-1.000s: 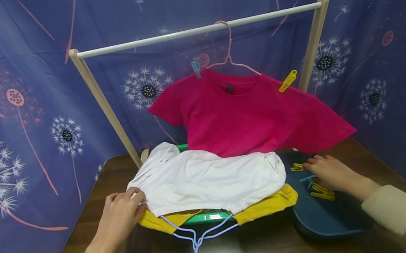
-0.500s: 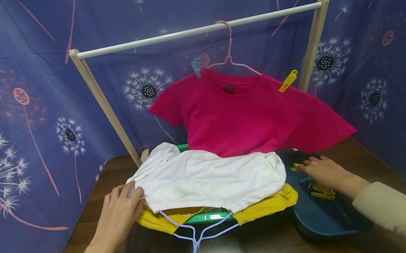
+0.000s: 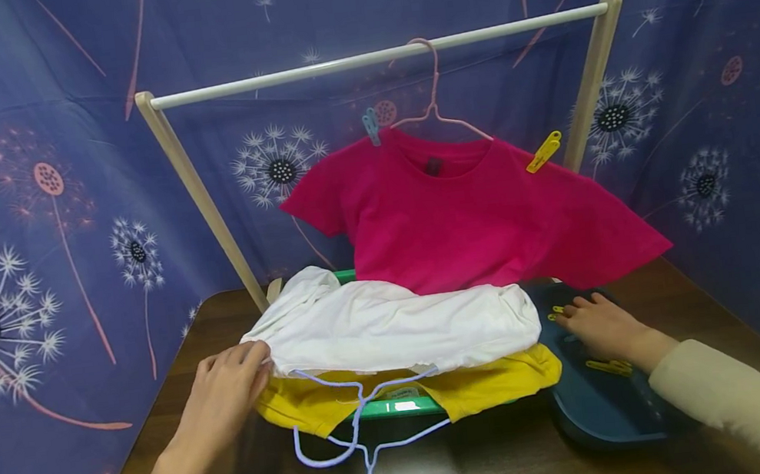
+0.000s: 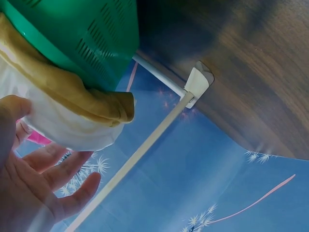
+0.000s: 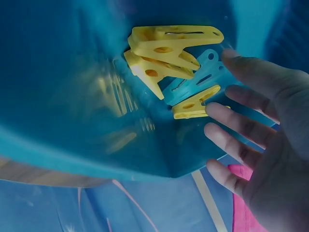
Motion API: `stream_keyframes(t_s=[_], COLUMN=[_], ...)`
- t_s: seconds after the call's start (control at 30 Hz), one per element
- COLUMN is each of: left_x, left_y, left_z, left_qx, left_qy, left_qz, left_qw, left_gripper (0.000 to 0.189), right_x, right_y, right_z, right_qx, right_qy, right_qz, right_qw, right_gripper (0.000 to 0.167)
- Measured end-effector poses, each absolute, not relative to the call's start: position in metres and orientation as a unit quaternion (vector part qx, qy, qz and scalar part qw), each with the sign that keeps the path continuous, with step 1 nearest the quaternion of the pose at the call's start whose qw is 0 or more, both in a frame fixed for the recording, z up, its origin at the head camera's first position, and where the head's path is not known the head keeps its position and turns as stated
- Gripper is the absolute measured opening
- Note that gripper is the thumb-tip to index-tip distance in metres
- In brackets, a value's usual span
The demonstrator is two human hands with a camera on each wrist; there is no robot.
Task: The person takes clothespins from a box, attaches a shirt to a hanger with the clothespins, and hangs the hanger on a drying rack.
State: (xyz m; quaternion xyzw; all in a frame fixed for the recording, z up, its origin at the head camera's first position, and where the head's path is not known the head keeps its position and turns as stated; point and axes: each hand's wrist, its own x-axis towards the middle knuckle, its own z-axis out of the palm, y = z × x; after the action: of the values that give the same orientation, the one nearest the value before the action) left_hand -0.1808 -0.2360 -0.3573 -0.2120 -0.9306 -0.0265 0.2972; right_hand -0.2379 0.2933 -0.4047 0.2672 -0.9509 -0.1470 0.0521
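A white T-shirt (image 3: 390,332) lies over a yellow T-shirt (image 3: 506,382) on a green basket (image 3: 401,406). My left hand (image 3: 228,380) pinches the white shirt's left edge between thumb and index finger; the other fingers are spread in the left wrist view. A lilac hanger (image 3: 356,417) sticks out of the white shirt's neck, its hook tilted up, and a second lilac hanger (image 3: 408,440) sits in the yellow shirt. My right hand (image 3: 605,325) reaches into a dark blue bin (image 3: 600,415). Its fingers are relaxed beside yellow clothespins (image 5: 176,39) and a light blue clothespin (image 5: 193,77), gripping none.
Behind the basket stands a rack with a white rail (image 3: 334,65) and wooden posts (image 3: 205,201). A magenta T-shirt (image 3: 447,214) hangs there on a pink hanger (image 3: 435,84), with a blue clothespin (image 3: 371,127) and a yellow clothespin (image 3: 543,152) on its shoulders.
The white shirt's front edge has risen, and its hanger has tilted up, bringing the hook into view. My right hand has shifted slightly left in the bin. My left hand keeps its hold.
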Motion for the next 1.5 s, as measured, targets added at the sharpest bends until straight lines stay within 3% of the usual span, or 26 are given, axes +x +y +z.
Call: stream_keyframes(t_s=[0.57, 1.2, 1.5], left_x=[-0.192, -0.197, -0.199], left_y=[-0.238, -0.235, -0.233], left_z=[-0.355, -0.356, -0.357], left_qx=[-0.204, -0.193, -0.170], left_qy=[-0.941, -0.939, -0.943], left_qz=[-0.015, -0.034, -0.038], left_qw=[0.269, 0.284, 0.285], left_gripper=[0.011, 0.012, 0.013], right_x=[-0.239, -0.237, -0.234], right_y=[0.289, 0.284, 0.280], right_z=[-0.413, -0.418, -0.413], right_qx=[0.293, 0.309, 0.298], right_qy=[-0.936, -0.912, -0.922], right_qz=[-0.183, -0.256, -0.237], right_qw=[0.066, 0.089, 0.077], right_gripper=[0.040, 0.039, 0.050])
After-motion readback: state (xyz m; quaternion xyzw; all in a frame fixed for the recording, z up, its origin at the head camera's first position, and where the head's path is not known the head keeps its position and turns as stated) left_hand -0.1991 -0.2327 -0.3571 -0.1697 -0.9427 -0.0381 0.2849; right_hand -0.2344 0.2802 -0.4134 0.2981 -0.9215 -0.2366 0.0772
